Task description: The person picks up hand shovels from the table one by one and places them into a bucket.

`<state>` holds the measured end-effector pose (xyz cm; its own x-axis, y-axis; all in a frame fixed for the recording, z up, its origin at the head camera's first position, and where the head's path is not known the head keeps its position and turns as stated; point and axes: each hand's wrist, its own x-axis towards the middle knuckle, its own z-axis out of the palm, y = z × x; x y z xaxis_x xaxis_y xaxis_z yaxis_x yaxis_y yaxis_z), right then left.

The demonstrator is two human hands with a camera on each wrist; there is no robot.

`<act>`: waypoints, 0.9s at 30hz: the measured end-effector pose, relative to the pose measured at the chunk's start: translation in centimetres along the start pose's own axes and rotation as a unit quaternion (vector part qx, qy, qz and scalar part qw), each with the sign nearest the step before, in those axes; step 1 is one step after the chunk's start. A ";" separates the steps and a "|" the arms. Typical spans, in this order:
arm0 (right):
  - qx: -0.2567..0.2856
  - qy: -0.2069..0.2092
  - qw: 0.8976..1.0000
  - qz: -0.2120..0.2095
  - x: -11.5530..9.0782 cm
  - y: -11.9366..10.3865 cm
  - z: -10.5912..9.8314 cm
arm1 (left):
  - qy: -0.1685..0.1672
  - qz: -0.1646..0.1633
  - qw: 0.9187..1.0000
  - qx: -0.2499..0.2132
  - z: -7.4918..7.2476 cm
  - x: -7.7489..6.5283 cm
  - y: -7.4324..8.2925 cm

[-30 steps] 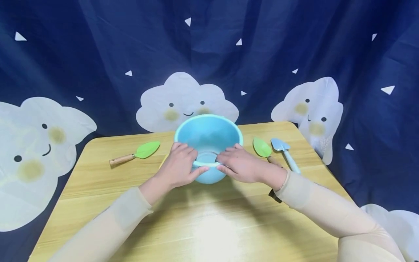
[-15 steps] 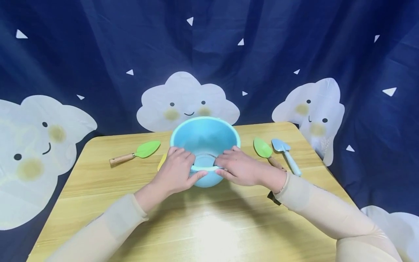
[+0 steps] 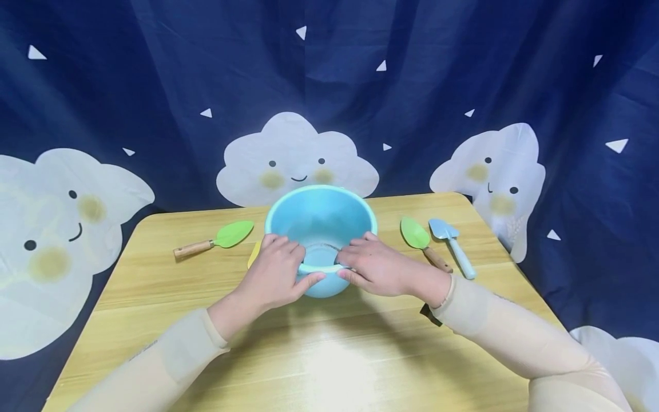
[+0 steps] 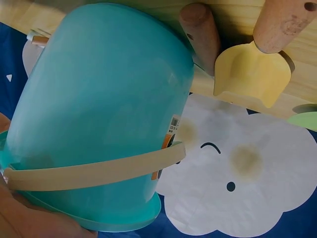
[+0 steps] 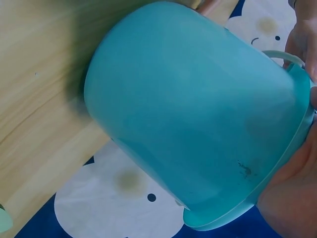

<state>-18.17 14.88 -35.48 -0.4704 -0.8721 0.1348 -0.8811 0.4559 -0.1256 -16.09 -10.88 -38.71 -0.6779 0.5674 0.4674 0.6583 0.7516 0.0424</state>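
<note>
A light blue plastic bucket [image 3: 321, 209] is near the middle of the table, its mouth facing up toward me. My left hand [image 3: 274, 268] grips the near rim on the left, fingers over the inside and thumb outside. On the rim's right part, my right hand [image 3: 376, 264] holds it the same way. A beige carrying handle [image 4: 94, 171] hangs across the bucket's outer wall in the left wrist view. Beside the bucket there lies a yellow scoop [image 4: 252, 72] with a wooden handle; in the head view the bucket and left hand mostly hide it.
Left on the wooden table [image 3: 154, 297] lies a green trowel [image 3: 231, 234] with a wooden handle. To the right are another green trowel [image 3: 414, 233] and a light blue trowel [image 3: 458, 252]. A dark blue curtain [image 3: 340, 74] with white clouds hangs behind the table.
The bucket has shifted slightly left and toward me, with both hands still on its rim. More of the yellow scoop and the right-hand trowels' handles shows now.
</note>
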 end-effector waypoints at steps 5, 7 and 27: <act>-0.001 0.001 1.000 0.000 0.0 -0.1 0.0 | 0.004 0.001 1.000 -0.003 0.0 0.0 -0.1; 0.000 0.001 1.000 0.000 0.0 -0.1 -0.1 | 0.005 0.001 1.000 -0.005 0.1 0.0 -0.1; -0.011 -0.009 1.000 0.005 0.1 -0.3 -0.1 | -0.007 0.007 1.000 -0.006 -0.7 0.0 -0.1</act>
<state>-17.93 14.66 -35.30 -0.4787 -0.8704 0.1149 -0.8771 0.4685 -0.1055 -15.88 -11.20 -38.07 -0.6738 0.5822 0.4550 0.6708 0.7402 0.0462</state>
